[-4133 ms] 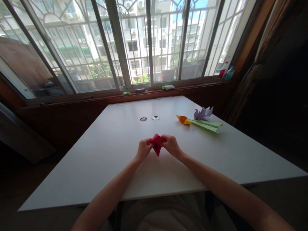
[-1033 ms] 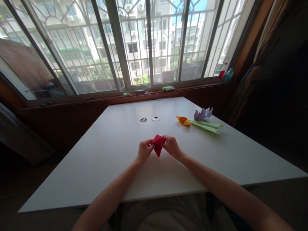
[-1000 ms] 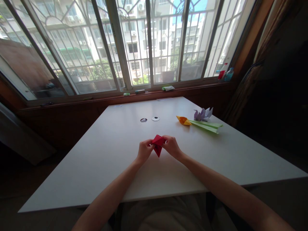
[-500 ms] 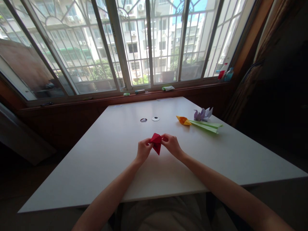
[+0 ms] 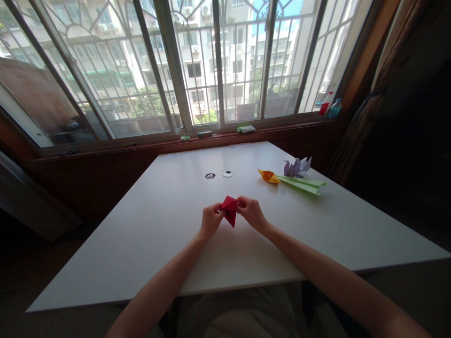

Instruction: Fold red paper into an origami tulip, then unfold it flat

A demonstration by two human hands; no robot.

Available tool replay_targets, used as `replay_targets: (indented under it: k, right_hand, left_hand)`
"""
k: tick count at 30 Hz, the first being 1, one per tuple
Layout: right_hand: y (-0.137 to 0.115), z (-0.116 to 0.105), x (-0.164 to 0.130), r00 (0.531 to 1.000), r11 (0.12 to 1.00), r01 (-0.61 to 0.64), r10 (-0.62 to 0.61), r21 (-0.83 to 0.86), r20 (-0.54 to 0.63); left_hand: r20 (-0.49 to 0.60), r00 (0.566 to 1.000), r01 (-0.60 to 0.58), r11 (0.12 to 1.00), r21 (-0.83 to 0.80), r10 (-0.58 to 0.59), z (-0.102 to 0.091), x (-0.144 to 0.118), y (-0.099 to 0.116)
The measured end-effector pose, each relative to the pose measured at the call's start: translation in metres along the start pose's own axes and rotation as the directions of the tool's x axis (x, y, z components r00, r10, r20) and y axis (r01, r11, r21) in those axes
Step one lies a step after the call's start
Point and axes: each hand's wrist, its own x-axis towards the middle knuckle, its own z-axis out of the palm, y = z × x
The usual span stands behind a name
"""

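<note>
A red folded paper (image 5: pixel 230 204), its lower end coming to a point, is held just above the white table (image 5: pixel 148 234). My left hand (image 5: pixel 212 218) pinches its left side between thumb and fingers. At its right edge, my right hand (image 5: pixel 250 210) has the paper pinched in the same way. The fingertips cover parts of both sides, and the finer folds are too small to make out.
To the right lie a yellow-orange paper boat (image 5: pixel 268 176), a green folded paper plane (image 5: pixel 303 184) and purple paper cranes (image 5: pixel 298 167). Two round holes or discs, one a white ring (image 5: pixel 227 173), sit ahead. Bottles (image 5: pixel 334 108) stand on the windowsill.
The red paper has tilted and shifted very slightly to the right and down. Both hands keep their pinch on it; everything else stays put.
</note>
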Motion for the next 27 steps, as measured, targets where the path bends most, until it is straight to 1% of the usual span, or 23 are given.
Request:
replay_targets:
  k: [5,13,22,27]
  right_hand:
    - [-0.0008,0.0008,-0.0016,1.0,1.0,0.009,-0.009,0.009,0.013]
    - [-0.0034,0.0008,-0.0014,1.0,0.999,0.024,-0.024,-0.032,0.001]
    - [-0.0016,0.0015,-0.001,1.0,0.999,0.025,-0.025,-0.034,-0.011]
    - [-0.0004,0.0018,-0.0011,0.999,0.999,0.032,-0.032,-0.03,0.007]
  left_hand:
    - [-0.012,1.0,0.009,1.0,0.017,-0.009,-0.0002,-0.0002,0.002]
    - [-0.025,1.0,0.018,0.999,0.045,-0.017,-0.0004,0.0,0.0034]
    - [-0.014,1.0,0.017,0.999,0.028,-0.017,-0.0008,0.0,0.0031]
    - [-0.003,1.0,0.02,1.0,0.012,-0.02,-0.0006,-0.0004,0.0019]
